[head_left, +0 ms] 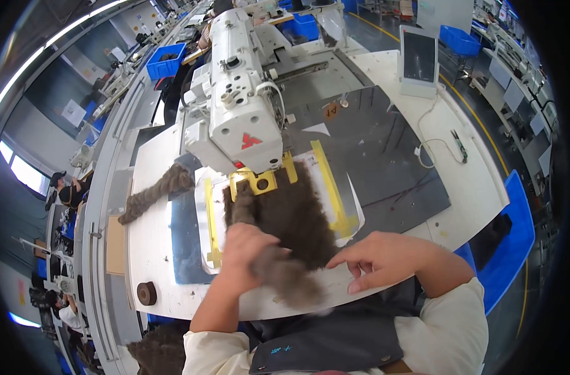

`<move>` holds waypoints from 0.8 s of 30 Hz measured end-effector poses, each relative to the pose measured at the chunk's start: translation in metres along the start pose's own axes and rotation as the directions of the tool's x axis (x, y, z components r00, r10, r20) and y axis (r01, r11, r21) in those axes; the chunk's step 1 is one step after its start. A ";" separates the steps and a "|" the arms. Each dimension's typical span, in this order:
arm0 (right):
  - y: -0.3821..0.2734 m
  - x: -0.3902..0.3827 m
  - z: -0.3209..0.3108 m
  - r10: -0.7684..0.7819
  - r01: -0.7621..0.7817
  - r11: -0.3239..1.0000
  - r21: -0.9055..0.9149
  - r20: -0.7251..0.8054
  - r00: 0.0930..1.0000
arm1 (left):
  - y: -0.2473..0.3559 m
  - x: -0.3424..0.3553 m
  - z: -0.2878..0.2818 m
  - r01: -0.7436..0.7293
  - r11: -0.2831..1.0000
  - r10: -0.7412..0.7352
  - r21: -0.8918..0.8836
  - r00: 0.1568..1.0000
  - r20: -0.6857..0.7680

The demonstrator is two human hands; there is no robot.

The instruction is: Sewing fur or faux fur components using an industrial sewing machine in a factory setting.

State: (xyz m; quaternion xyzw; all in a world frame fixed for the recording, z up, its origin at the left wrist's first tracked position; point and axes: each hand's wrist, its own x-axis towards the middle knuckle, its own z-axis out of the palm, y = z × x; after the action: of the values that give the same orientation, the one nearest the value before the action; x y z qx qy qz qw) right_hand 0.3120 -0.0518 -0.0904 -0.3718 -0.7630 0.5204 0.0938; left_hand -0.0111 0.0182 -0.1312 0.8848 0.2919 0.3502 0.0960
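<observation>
My left hand (250, 247) is closed around a long brown plush strip (291, 281), whose near end is blurred and hangs over the table's front edge. The strip's far end runs up toward the yellow clamp (263, 183) under the sewing machine head (244, 125). Beneath lies a flat piece of dark brown plush (291, 219), on a white sheet edged with yellow tape (330, 187). My right hand (385, 259) holds nothing; its fingers are apart, with the index fingertip at the plush's near right corner. Another rolled brown plush strip (157, 192) lies left of the machine.
A brown spool (147, 293) stands at the white table's (285, 307) front left. On the right are thread snips (460, 147), a cable and a screen (419, 59). A blue bin (510, 250) stands beyond the right edge. More brown plush (163, 350) is below left. Other people work far left.
</observation>
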 end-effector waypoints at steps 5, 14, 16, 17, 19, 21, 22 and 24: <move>0.038 0.021 0.010 0.094 -0.095 0.995 0.002 -0.146 0.985 | -0.028 -0.049 -0.055 0.261 0.903 -0.388 -0.342 0.837 -0.386; 0.066 0.044 0.025 0.185 -0.180 0.983 0.041 -0.226 0.956 | -0.046 -0.115 -0.058 0.288 0.833 -0.538 -0.472 0.618 -0.573; 0.060 0.046 0.024 0.226 -0.225 0.974 0.028 -0.206 0.952 | -0.043 -0.114 -0.059 0.224 0.893 -0.426 -0.391 0.698 -0.575; 0.055 0.048 0.025 0.186 -0.181 0.983 0.039 -0.203 0.961 | -0.041 -0.113 -0.059 0.228 0.895 -0.428 -0.384 0.684 -0.591; 0.046 0.054 0.025 0.143 -0.137 0.990 0.042 -0.187 0.972 | -0.031 -0.107 -0.062 0.203 0.943 -0.326 -0.265 0.736 -0.594; 0.035 0.067 0.028 0.102 -0.111 0.991 -0.076 -0.112 0.988 | -0.019 -0.101 -0.069 0.191 0.954 -0.293 -0.233 0.767 -0.571; 0.029 0.077 0.031 0.074 -0.082 0.994 -0.074 -0.099 0.992 | -0.012 -0.099 -0.071 0.173 0.959 -0.267 -0.224 0.811 -0.520; 0.015 0.103 0.042 -0.038 0.039 0.999 0.028 -0.043 0.998 | 0.000 -0.094 -0.075 0.122 0.965 -0.215 -0.234 0.879 -0.427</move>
State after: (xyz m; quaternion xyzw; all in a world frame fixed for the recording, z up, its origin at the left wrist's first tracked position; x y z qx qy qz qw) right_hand 0.2245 -0.0106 -0.1473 -0.3667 -0.7601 0.5215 0.1255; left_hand -0.1167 -0.0391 -0.1285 0.7371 0.3457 0.5623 0.1448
